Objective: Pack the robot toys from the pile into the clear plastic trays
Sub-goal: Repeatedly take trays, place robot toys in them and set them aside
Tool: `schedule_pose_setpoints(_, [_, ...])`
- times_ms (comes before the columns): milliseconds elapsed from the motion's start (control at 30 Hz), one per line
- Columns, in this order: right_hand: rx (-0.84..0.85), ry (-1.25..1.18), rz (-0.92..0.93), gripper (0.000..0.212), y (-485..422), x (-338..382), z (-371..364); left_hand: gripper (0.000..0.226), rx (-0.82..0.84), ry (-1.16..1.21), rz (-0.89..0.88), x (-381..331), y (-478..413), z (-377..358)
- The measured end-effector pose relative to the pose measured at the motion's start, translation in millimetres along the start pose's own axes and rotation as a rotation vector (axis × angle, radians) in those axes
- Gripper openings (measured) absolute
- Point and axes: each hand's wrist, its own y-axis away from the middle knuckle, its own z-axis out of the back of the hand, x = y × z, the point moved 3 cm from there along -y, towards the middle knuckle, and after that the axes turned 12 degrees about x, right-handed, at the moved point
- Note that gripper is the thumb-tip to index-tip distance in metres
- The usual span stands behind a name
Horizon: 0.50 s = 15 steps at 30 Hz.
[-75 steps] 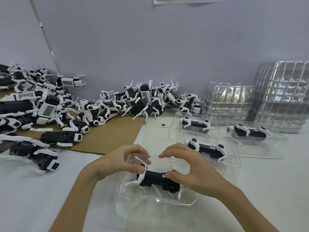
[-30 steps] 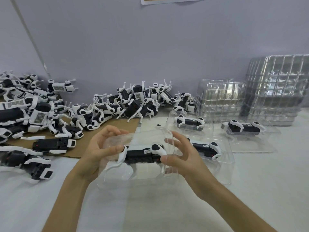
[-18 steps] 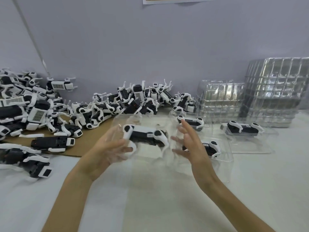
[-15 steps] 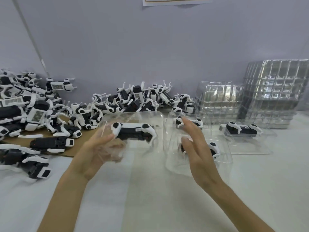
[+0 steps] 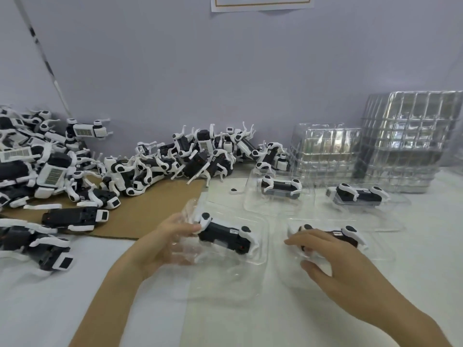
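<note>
Head cam: the left hand [image 5: 170,242] has the near end of a clear tray [image 5: 260,250] pinched, thumb on top and fingers underneath, and a black-and-white robot toy [image 5: 223,232] sits inside it. That tray is on the white table [image 5: 75,284], just right of the cardboard [image 5: 155,211]. The right hand [image 5: 338,262] is spread loose, fingertips resting on the toy in the second tray [image 5: 383,250] right beside it. The pile [image 5: 195,159] of unpacked toys runs along the wall, and stacks of empty trays [image 5: 406,136] sit far right.

toy pile [image 5: 105,171] left, tray stacks [image 5: 390,146] right
</note>
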Motion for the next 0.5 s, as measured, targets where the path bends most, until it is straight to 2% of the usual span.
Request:
schedule_pose_setpoints(133, [-0.138, -0.034, -0.079, 0.051, 27, -29, 14, 0.065, -0.039, -0.023, -0.051, 6, -10, -39])
schedule_pose_setpoints(200, [-0.201, -0.026, -0.117, 0.055, 32, -39, 21, 0.063, -0.051, -0.122, -0.107, 6, -13, -58])
schedule_pose_setpoints(300, [-0.251, -0.025, -0.147, 0.06, 33, -47, 30, 0.075, -0.08, -0.348, -0.136, 11, -20, -77])
schedule_pose_setpoints(367, [-0.266, -0.035, -0.159, 0.063, 32, -47, 33, 0.069, -0.085, -0.399, -0.165, 15, -21, -86])
schedule_pose_setpoints(500, [-0.361, -0.074, -0.123, 0.056, 28, -31, 31, 0.07, 0.044, -0.218, -0.163, 18, -20, -89])
